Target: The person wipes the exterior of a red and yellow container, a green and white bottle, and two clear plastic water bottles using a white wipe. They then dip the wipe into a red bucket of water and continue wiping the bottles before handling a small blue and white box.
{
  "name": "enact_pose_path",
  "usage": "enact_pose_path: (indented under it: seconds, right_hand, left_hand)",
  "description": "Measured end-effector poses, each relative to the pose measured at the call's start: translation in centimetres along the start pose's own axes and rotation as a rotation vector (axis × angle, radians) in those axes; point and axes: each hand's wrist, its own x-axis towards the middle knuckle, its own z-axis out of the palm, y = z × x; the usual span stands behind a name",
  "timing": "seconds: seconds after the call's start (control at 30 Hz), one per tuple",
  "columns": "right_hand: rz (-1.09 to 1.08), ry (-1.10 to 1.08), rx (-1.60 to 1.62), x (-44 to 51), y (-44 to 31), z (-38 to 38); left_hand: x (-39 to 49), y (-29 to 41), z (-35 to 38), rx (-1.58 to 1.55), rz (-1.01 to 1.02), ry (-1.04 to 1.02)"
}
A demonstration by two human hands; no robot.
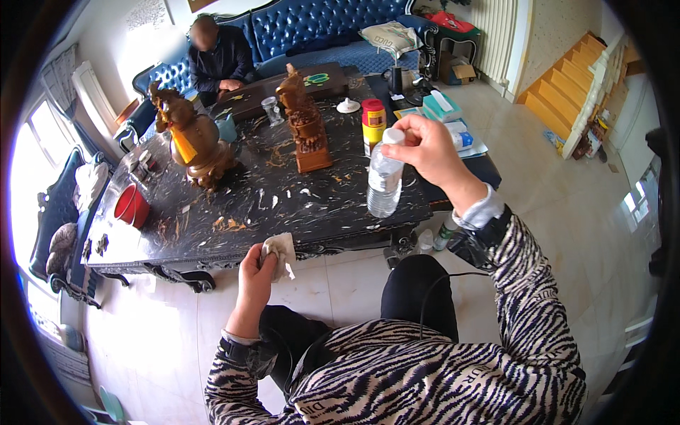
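My right hand (433, 151) grips the white cap of a clear plastic bottle (385, 183) at the right end of a black marbled coffee table (255, 202). The bottle is upright; whether its base touches the tabletop I cannot tell. A crumpled, stained tissue (278, 255) is pinched in my left hand (256, 273), just off the table's near edge. Small white scraps (274, 201) are scattered over the tabletop. Behind the bottle stands a yellow canister with a red lid (373, 125).
A carved wooden figure (305, 127) and a large gourd-shaped ornament with a yellow tassel (194, 138) stand on the table. At its left end is a red bucket (132, 206). A person (220, 58) sits on the blue tufted sofa (329, 26). Bottles (443, 236) stand on the floor.
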Motion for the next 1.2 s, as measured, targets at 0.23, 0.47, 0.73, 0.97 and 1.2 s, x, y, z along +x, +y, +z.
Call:
enact_pose_path:
  seconds: [0.23, 0.47, 0.73, 0.97, 1.2]
  right_hand:
    - [-0.078, 0.053, 0.08, 1.6, -1.2, 4.9]
    - [-0.103, 0.08, 0.392, 2.0, -5.5, 7.9]
    - [-0.121, -0.057, 0.288, 1.1, -7.2, 9.9]
    - [-0.077, -0.264, 0.502, 0.5, -5.7, 10.0]
    - [0.008, -0.27, 0.628, -1.5, -3.2, 10.4]
  left_hand:
    - [1.4, -0.8, 1.0, -0.2, 0.01, 0.183]
    - [3.6, 1.3, 8.5, -0.687, -0.212, -0.089]
    - [3.2, 3.0, 11.1, -0.972, -0.382, -0.186]
    - [2.2, 4.0, 11.3, -0.817, -0.446, -0.285]
    - [2.5, 2.0, 11.5, -0.593, -0.501, -0.338]
